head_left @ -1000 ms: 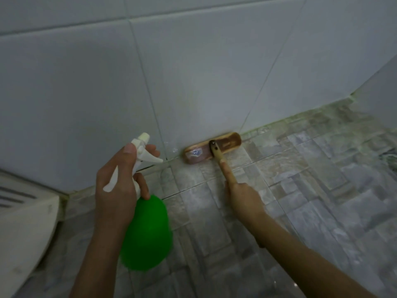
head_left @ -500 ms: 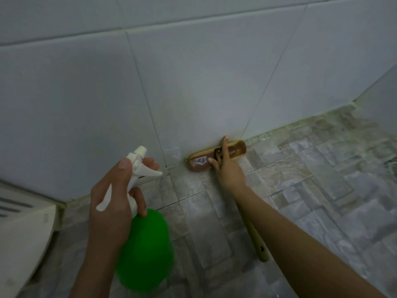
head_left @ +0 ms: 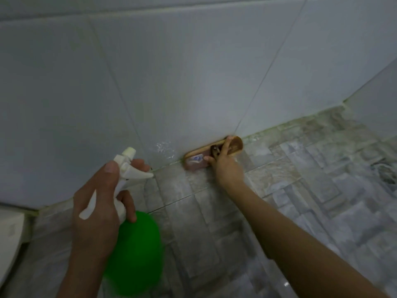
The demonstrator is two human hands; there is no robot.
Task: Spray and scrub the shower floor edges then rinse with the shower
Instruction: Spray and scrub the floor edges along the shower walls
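Note:
My left hand (head_left: pixel 96 203) grips the white trigger head of a green spray bottle (head_left: pixel 135 252), its nozzle aimed toward the wall base. A wooden scrub brush (head_left: pixel 195 161) lies against the joint where the grey tiled wall meets the stone-pattern floor (head_left: pixel 214 222). My right hand (head_left: pixel 225 164) grips the brush head at its handle socket, fingers curled over its top. The handle is hidden under my right forearm. Wet droplets (head_left: pixel 163 149) speckle the wall just left of the brush.
A white fixture (head_left: pixel 10 237) stands at the lower left corner. The wall turns a corner at the upper right (head_left: pixel 345 102). A dark floor drain (head_left: pixel 386 173) lies at the right edge. Greenish grime lines the floor edge.
My right hand slid up the handle from its middle onto the brush head. The brush shifted slightly right along the wall base. The left hand kept hold of the bottle.

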